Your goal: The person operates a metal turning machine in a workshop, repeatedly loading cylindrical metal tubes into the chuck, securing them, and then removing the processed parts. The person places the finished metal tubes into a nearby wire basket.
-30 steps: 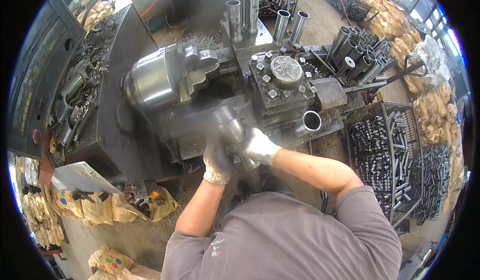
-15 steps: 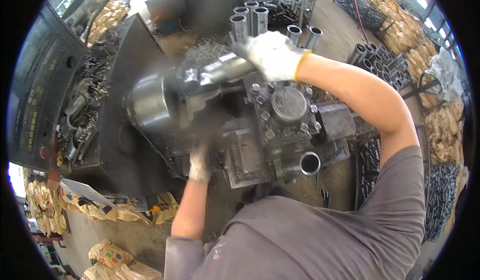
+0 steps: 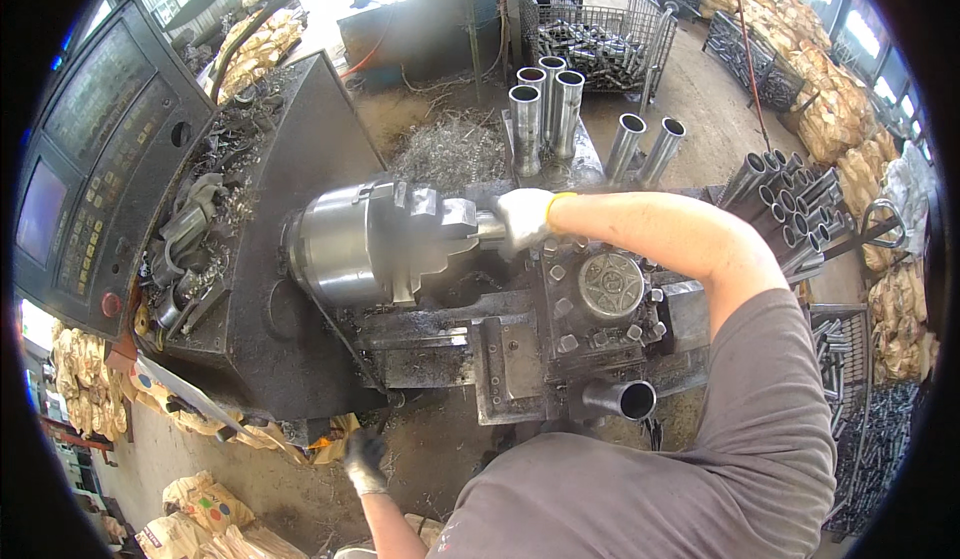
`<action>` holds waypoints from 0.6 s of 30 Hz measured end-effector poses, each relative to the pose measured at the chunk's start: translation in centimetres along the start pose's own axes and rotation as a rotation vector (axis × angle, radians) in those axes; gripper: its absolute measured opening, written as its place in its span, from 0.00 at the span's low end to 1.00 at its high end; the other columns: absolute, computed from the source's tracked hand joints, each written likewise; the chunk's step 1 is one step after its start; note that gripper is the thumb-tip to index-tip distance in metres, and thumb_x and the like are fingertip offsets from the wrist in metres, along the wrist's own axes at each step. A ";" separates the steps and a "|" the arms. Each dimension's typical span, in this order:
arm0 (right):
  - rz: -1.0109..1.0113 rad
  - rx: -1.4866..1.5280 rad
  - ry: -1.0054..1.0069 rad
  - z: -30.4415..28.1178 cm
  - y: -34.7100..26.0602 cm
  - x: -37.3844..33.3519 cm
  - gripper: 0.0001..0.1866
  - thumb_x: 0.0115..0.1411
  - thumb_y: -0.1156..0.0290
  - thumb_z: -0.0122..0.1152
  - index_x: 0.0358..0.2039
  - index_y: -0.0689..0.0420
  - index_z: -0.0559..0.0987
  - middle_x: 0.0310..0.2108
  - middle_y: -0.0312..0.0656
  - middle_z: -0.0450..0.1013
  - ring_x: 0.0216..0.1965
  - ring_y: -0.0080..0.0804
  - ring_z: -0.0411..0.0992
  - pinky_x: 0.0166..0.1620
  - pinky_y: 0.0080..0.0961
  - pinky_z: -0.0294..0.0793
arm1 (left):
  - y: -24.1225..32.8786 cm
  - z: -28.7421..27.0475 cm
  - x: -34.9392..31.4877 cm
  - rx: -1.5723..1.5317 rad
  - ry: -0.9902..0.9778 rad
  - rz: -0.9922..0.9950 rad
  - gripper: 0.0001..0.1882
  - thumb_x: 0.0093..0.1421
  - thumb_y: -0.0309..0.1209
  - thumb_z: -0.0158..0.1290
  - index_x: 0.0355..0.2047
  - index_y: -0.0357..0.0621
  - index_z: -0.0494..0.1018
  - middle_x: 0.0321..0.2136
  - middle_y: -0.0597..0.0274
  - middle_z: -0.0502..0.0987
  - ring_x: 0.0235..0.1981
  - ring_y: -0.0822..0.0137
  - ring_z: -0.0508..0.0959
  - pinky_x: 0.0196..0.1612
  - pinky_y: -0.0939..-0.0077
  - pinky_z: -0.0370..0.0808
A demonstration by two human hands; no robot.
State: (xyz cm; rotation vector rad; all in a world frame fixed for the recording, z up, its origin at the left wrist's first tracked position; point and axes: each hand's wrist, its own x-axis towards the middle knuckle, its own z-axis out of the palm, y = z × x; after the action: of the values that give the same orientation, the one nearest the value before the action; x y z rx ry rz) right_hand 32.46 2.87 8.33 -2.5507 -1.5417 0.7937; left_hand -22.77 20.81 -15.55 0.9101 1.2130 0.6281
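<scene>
My right hand (image 3: 524,217), in a white glove, reaches across the lathe and grips a short metal tube (image 3: 488,227) sticking out of the steel chuck (image 3: 370,242). The arm passes over the tool post (image 3: 608,287). Low down by the machine's front edge, my left hand (image 3: 364,459) in a dark glove hangs with fingers loosely curled and holds nothing that I can see.
A control panel (image 3: 95,159) stands at the left. Several upright steel tubes (image 3: 545,109) stand behind the lathe, more lie stacked at the right (image 3: 785,199). A wire basket (image 3: 590,34) of parts is at the back. Metal shavings (image 3: 450,149) and sacks (image 3: 820,69) lie around.
My right hand has come down from above the chuck to its front and closed on the tube. My left hand has dropped from the carriage to below the machine's edge.
</scene>
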 end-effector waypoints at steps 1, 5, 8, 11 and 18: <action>-0.047 0.113 0.059 -0.6 1.1 -0.2 0.33 0.49 0.51 0.77 0.49 0.63 0.86 0.42 0.54 0.86 0.42 0.49 0.85 0.46 0.41 0.86 | -0.7 -0.9 1.7 -0.164 0.149 0.044 0.19 0.68 0.52 0.59 0.43 0.51 0.79 0.34 0.65 0.81 0.35 0.61 0.79 0.39 0.61 0.75; 0.221 0.045 -0.469 -3.4 5.8 -0.5 0.25 0.56 0.58 0.75 0.48 0.63 0.87 0.39 0.48 0.86 0.36 0.42 0.86 0.39 0.40 0.88 | 0.8 -7.0 4.1 -0.396 0.272 0.108 0.24 0.72 0.60 0.48 0.31 0.54 0.75 0.23 0.69 0.73 0.23 0.65 0.70 0.27 0.65 0.66; 0.266 0.139 -0.285 -1.9 1.9 -1.0 0.21 0.54 0.60 0.77 0.42 0.62 0.88 0.34 0.47 0.84 0.30 0.37 0.84 0.30 0.34 0.87 | 4.3 -5.3 1.7 -0.553 0.236 -0.006 0.28 0.73 0.62 0.42 0.27 0.57 0.71 0.16 0.75 0.65 0.14 0.70 0.61 0.21 0.70 0.60; 0.204 0.383 -0.152 0.0 1.2 0.7 0.27 0.49 0.56 0.81 0.43 0.64 0.87 0.34 0.47 0.83 0.29 0.38 0.83 0.30 0.36 0.86 | 6.1 -5.2 1.4 -0.560 0.134 -0.129 0.24 0.73 0.58 0.47 0.24 0.60 0.67 0.16 0.78 0.63 0.15 0.72 0.60 0.21 0.74 0.59; 0.010 0.369 0.051 0.2 -0.2 -0.2 0.39 0.48 0.55 0.80 0.58 0.61 0.81 0.40 0.50 0.84 0.39 0.37 0.84 0.39 0.37 0.86 | 6.9 -6.9 2.6 -0.425 0.005 -0.108 0.17 0.74 0.48 0.51 0.26 0.61 0.67 0.17 0.80 0.62 0.15 0.74 0.60 0.19 0.74 0.58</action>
State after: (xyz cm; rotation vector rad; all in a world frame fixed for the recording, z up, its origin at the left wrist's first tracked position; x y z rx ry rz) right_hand 32.14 2.74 8.34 -2.2921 -1.2333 0.9086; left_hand -28.33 28.24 -11.53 0.4835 1.0695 0.7644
